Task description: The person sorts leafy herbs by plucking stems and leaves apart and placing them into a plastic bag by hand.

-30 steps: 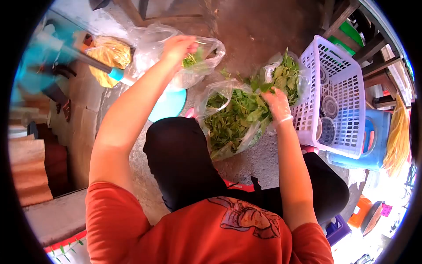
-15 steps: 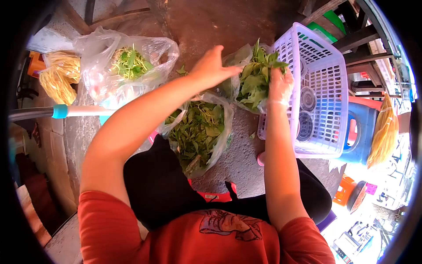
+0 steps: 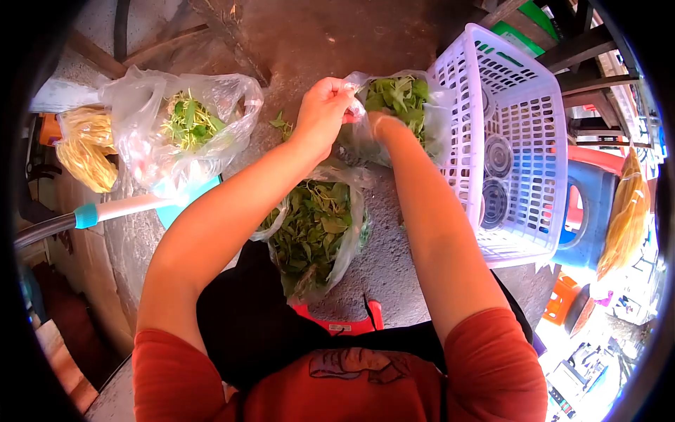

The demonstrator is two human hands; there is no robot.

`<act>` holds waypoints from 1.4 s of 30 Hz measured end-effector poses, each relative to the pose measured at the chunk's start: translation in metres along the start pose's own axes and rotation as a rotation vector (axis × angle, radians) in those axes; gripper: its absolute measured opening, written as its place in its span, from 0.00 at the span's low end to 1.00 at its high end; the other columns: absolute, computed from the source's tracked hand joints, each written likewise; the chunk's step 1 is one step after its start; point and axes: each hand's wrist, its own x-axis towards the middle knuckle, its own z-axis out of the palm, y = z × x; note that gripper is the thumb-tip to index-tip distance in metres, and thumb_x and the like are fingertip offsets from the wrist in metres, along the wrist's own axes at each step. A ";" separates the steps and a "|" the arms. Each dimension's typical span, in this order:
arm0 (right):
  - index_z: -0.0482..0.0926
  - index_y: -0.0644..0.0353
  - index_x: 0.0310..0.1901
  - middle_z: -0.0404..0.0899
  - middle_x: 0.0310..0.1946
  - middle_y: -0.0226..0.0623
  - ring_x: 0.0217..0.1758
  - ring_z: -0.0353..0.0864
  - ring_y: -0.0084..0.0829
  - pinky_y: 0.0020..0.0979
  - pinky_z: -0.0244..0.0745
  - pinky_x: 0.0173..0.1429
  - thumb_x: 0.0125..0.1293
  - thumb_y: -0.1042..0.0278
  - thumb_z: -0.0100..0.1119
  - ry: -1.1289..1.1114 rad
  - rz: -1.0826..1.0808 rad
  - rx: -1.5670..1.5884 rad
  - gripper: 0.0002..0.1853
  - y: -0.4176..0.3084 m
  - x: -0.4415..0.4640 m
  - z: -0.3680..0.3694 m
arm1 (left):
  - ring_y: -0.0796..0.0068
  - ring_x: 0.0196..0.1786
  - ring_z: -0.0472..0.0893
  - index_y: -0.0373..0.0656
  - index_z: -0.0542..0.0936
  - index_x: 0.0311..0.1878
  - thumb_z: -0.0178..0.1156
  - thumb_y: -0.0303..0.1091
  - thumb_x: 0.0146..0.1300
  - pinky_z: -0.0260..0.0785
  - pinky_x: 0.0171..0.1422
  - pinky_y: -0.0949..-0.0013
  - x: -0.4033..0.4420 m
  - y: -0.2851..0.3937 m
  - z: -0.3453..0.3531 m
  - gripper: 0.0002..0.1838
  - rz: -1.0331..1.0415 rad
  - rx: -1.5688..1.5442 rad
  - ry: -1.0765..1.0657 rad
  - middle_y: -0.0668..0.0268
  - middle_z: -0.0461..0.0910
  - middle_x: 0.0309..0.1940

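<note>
My left hand (image 3: 325,109) is closed, pinching the rim of a clear plastic bag between thumb and fingers. That plastic bag (image 3: 439,116) holds green leafy herbs (image 3: 399,97). My right hand (image 3: 383,125) reaches into the bag's near-left side, against the leaves; its fingers are hidden by the plastic and the herbs. Nearer my lap, a second open bag is full of darker leaves (image 3: 313,228). To the left, a larger clear bag (image 3: 235,105) contains pale-stemmed greens (image 3: 190,121).
A white plastic basket (image 3: 531,126) leans on its side at the right, by a blue stool (image 3: 587,204). A pole with a turquoise collar (image 3: 86,216) enters from the left. A loose sprig (image 3: 283,126) lies on the concrete floor.
My left hand has gone from open in the air to gripping the bag's rim. My right hand has moved left, away from the basket side and into the bag; the herbs sit lower inside it.
</note>
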 end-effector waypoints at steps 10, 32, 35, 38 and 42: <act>0.74 0.59 0.52 0.77 0.44 0.37 0.42 0.78 0.31 0.30 0.72 0.47 0.59 0.56 0.52 0.023 -0.182 0.134 0.22 -0.043 -0.126 -0.135 | 0.79 0.38 0.75 0.43 0.75 0.43 0.55 0.33 0.62 0.69 0.46 0.73 0.004 0.002 -0.016 0.08 -0.201 0.028 0.027 0.70 0.77 0.33; 0.70 0.61 0.57 0.66 0.59 0.42 0.64 0.61 0.34 0.34 0.48 0.67 0.57 0.52 0.59 0.839 -0.136 1.181 0.29 -0.033 -0.189 -0.088 | 0.76 0.40 0.77 0.35 0.75 0.45 0.57 0.34 0.58 0.69 0.44 0.72 -0.130 0.029 -0.062 0.15 -0.020 0.771 -0.615 0.63 0.79 0.36; 0.68 0.60 0.58 0.70 0.57 0.42 0.62 0.64 0.36 0.34 0.51 0.65 0.60 0.53 0.55 0.794 -0.150 1.461 0.28 -0.030 -0.193 -0.099 | 0.71 0.41 0.78 0.36 0.76 0.45 0.57 0.35 0.58 0.69 0.46 0.68 -0.127 0.035 -0.059 0.15 0.031 0.862 -0.680 0.61 0.79 0.37; 0.71 0.62 0.51 0.75 0.49 0.40 0.53 0.73 0.34 0.32 0.65 0.54 0.65 0.52 0.49 0.777 -0.300 1.676 0.22 -0.036 -0.212 -0.110 | 0.64 0.41 0.78 0.38 0.77 0.43 0.57 0.37 0.58 0.69 0.46 0.64 -0.132 0.041 -0.060 0.14 0.027 0.990 -0.910 0.60 0.79 0.38; 0.77 0.63 0.41 0.79 0.36 0.40 0.41 0.78 0.31 0.29 0.72 0.44 0.63 0.55 0.51 0.093 -0.790 1.343 0.17 -0.083 -0.253 -0.086 | 0.60 0.49 0.75 0.41 0.79 0.43 0.57 0.39 0.57 0.65 0.54 0.56 -0.141 0.017 -0.081 0.14 -0.184 1.478 -1.160 0.58 0.78 0.42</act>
